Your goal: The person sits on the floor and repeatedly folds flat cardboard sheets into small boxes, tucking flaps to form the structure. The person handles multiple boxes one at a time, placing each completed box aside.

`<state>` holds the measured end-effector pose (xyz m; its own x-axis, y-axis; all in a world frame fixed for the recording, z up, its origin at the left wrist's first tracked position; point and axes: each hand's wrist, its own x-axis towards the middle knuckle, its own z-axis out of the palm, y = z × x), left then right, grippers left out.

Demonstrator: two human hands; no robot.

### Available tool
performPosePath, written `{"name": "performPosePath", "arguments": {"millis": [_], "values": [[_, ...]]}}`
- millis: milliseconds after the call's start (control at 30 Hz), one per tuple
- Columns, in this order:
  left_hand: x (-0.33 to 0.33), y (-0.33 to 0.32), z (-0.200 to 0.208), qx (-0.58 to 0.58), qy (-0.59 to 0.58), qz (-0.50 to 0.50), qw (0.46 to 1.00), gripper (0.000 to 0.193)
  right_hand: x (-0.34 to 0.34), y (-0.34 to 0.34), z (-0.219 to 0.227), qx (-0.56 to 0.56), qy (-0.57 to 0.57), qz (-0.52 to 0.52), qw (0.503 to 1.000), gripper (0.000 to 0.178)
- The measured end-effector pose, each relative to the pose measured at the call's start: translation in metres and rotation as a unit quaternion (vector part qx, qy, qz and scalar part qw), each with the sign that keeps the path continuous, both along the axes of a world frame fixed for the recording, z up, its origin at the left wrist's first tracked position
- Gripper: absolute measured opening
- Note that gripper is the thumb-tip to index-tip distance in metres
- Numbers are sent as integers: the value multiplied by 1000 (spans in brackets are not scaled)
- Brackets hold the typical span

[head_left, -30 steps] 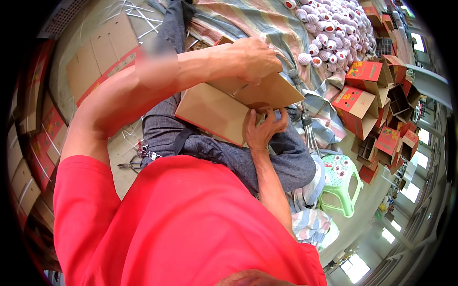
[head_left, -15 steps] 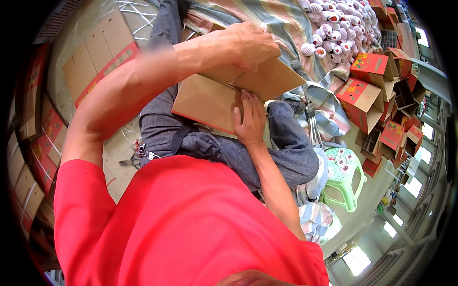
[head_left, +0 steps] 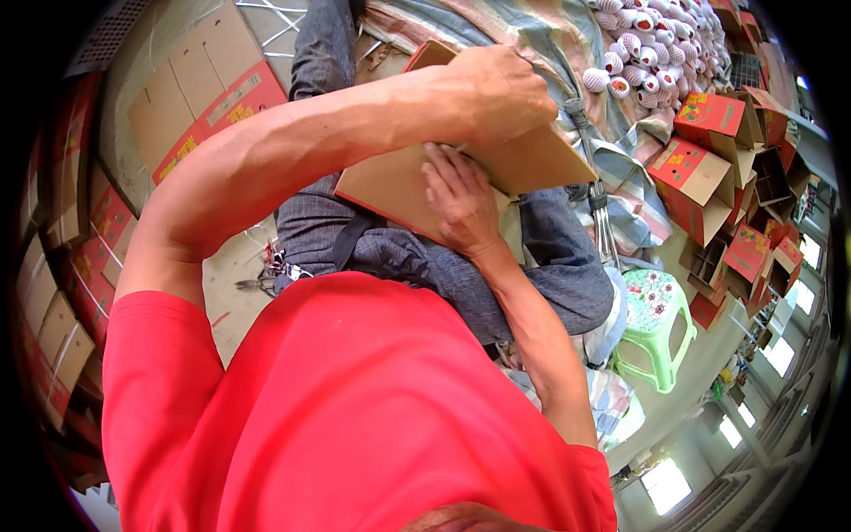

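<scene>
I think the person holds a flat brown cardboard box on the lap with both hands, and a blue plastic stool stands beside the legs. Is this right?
Not quite: the plastic stool is green, not blue, as the head view shows. The rest holds: the left hand and the right hand are both on the flat brown cardboard box over the lap.

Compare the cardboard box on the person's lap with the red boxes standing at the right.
The cardboard box on the lap shows mostly its plain brown side, with only a thin red edge; the red boxes at the right show printed red faces. The lap box lies tilted across the knees, with the left hand gripping it and the right hand pressed flat on it; the red boxes stand untouched, flaps open. Both are cardboard, brown inside.
</scene>
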<state>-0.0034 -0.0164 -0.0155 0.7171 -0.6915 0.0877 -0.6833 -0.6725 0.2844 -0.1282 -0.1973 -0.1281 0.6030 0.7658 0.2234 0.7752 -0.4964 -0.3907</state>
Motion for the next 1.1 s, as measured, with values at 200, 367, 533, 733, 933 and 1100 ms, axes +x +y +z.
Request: {"name": "performPosePath", "arguments": {"millis": [200,367,533,733,933,1100], "values": [[3,-2,3,35,0,13,999,18,14,20,17,-26,13,9,1000,41],[13,0,-19,14,-38,50,998,14,41,27,-1,-16,-2,40,999,51],[16,10,-16,18,-20,39,999,13,40,25,1,-1,21,44,999,51],[2,1,-16,-1,-39,63,997,15,30,21,-3,-10,33,27,999,48],[0,12,-19,4,-60,63,996,14,38,22,-2,-3,13,46,999,45],[-8,12,-23,-17,-68,82,994,13,39,21,-5,-5,16,50,999,42]]}}
